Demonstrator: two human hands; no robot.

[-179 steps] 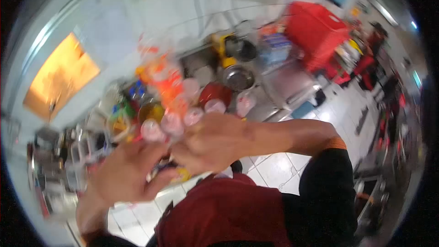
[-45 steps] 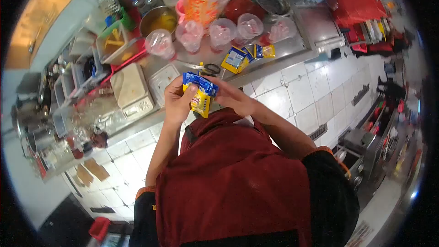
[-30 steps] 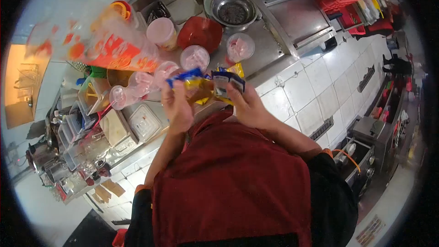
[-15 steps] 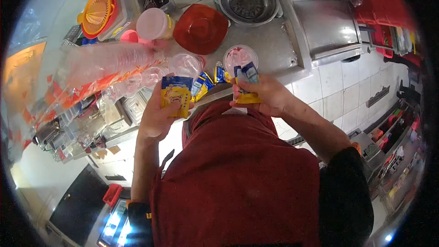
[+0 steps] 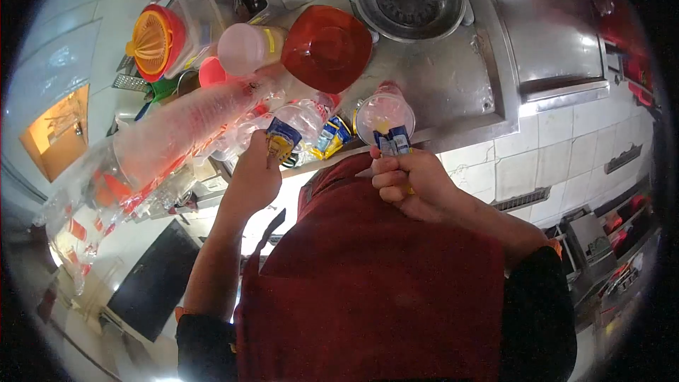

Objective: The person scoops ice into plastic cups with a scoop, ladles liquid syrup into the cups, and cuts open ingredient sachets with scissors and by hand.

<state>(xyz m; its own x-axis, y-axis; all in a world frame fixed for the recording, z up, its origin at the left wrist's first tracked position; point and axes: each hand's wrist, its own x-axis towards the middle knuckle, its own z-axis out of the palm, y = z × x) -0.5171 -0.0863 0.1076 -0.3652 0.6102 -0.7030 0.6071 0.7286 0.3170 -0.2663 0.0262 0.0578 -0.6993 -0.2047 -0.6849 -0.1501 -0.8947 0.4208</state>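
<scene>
My left hand [image 5: 253, 178] is closed on a blue-and-yellow packet [image 5: 283, 139], pinched near its lower edge. My right hand [image 5: 419, 182] is also closed, with blue-and-silver packets [image 5: 393, 141] sticking up from the fingers; how many there are is hard to make out. Just beyond these packets stands a clear plastic cup [image 5: 385, 109] with reddish marks, holding something pale yellow. Several more blue-and-yellow packets [image 5: 329, 138] lie at the counter's edge between my hands. Behind my left hand are other clear cups [image 5: 300, 122].
A long sleeve of stacked plastic cups [image 5: 173, 127] lies left. Behind are a red square bowl [image 5: 327, 48], a pale lidded tub [image 5: 244, 49], an orange juicer [image 5: 152, 44] and a metal basin [image 5: 407, 10]. The steel counter [image 5: 453, 71] ends at a raised rim on the right.
The view has shifted, and the counter items appear larger. The left packet is now tilted, no longer facing me flat. My right hand has turned, fingers curled around its packets before the cup.
</scene>
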